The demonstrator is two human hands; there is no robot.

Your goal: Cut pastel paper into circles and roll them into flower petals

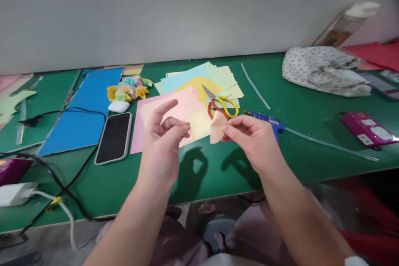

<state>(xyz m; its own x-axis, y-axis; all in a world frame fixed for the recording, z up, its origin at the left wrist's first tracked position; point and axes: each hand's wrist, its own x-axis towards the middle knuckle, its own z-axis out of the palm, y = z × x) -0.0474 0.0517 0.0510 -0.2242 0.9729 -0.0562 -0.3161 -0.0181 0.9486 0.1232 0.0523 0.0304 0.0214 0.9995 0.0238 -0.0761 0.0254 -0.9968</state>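
Two bare hands are hovering apart over a green table. The right hand is pinching a peach paper piece between thumb and fingers, partly covering the scissors from view. The left hand is raising one finger while its thumb is meeting another; whether it is gripping anything, I cannot tell. The scissors are lying on overlapping sheets. A phone is resting left of the left hand, paper flowers sitting beyond.
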